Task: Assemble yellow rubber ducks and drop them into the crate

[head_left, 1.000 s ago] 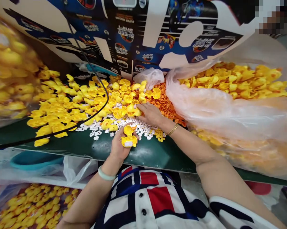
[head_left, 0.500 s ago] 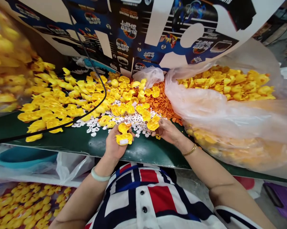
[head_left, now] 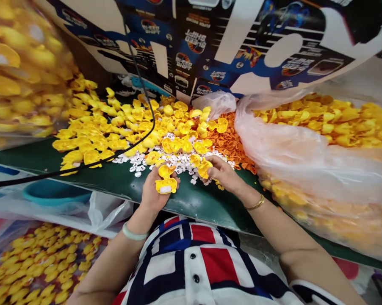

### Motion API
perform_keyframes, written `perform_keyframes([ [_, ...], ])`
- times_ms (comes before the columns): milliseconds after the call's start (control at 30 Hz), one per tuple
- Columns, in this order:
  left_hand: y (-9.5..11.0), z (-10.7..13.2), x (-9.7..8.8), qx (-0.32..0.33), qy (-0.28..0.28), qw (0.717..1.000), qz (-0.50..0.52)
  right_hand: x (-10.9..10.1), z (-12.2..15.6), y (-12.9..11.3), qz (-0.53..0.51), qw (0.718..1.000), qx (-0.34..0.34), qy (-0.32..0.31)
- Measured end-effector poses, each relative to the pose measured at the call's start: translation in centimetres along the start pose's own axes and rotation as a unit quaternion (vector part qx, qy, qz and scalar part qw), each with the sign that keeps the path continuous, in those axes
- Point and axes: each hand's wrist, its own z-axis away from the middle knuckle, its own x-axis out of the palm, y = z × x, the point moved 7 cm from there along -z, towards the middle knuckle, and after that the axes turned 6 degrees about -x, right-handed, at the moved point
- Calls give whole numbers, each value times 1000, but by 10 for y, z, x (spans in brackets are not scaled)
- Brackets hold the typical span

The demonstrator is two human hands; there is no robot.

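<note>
In my left hand (head_left: 153,192) lies half of a yellow plastic duck shell (head_left: 166,179), hollow side up, with an orange beak piece at its head and a white patch inside. The fingers curl around its back. My right hand (head_left: 224,174) pinches another yellow duck shell half (head_left: 205,168) by its right edge, just above the table. Close beyond both hands is a spread of small white printed pieces (head_left: 181,163). Orange beak pieces (head_left: 227,137) are heaped behind my right hand, and loose yellow duck halves (head_left: 92,131) pile up to the left.
A clear bag of yellow halves (head_left: 29,80) stands at the left; another plastic bag (head_left: 305,165) of them bulges at the right. A black cable (head_left: 114,157) crosses the green table (head_left: 191,207). Printed cardboard (head_left: 210,46) stands behind. Lower left are a teal basin (head_left: 56,192) and assembled ducks (head_left: 45,258).
The camera view has turned slightly left, shifting the scene rightward. Both hands keep their duck halves; the one in my right hand has tilted more upright.
</note>
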Motion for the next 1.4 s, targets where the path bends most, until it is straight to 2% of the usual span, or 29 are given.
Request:
perform_keyframes([
  [67,4,0,-1,-5,1,1000,3,8,10,-9,162,985,-63,8],
  [133,12,0,-3,7,10,1000,2,28,26,-15,342,930,-129,-22],
  [167,16,0,-5,16,15,1000,1,41,35,-13,408,899,-149,-58],
  [233,24,0,-9,27,28,999,-4,63,51,-4,484,847,-172,-140],
  [300,26,1,-12,19,41,999,-11,76,62,5,507,818,-182,-204],
  [333,25,1,-13,12,45,999,-12,78,63,7,504,814,-183,-224],
  [400,21,2,-15,2,57,998,-10,75,58,1,485,825,-186,-221],
  [467,15,2,-14,4,65,998,-5,67,44,-18,459,848,-201,-172],
  [533,8,1,-11,10,67,998,-3,61,28,-43,441,859,-233,-115],
  [600,1,0,-8,7,59,998,1,66,15,-63,436,850,-276,-107],
  [667,-5,-1,-5,1,48,999,12,78,6,-73,446,828,-311,-138],
  [767,-10,-2,-4,-15,43,998,36,95,-4,-70,471,799,-314,-200],
  [900,-15,0,-8,-40,70,995,53,105,-10,-61,499,772,-299,-256],
  [1100,-13,2,-2,-4,72,997,28,109,-13,-60,528,746,-290,-283],
  [1267,-18,1,1,-60,40,996,46,115,-3,-54,583,698,-314,-273],
  [1333,-19,1,0,-61,46,996,39,114,1,-51,580,699,-316,-274],
  [1400,-20,1,-1,-55,53,997,32,112,2,-51,566,712,-312,-274],
])
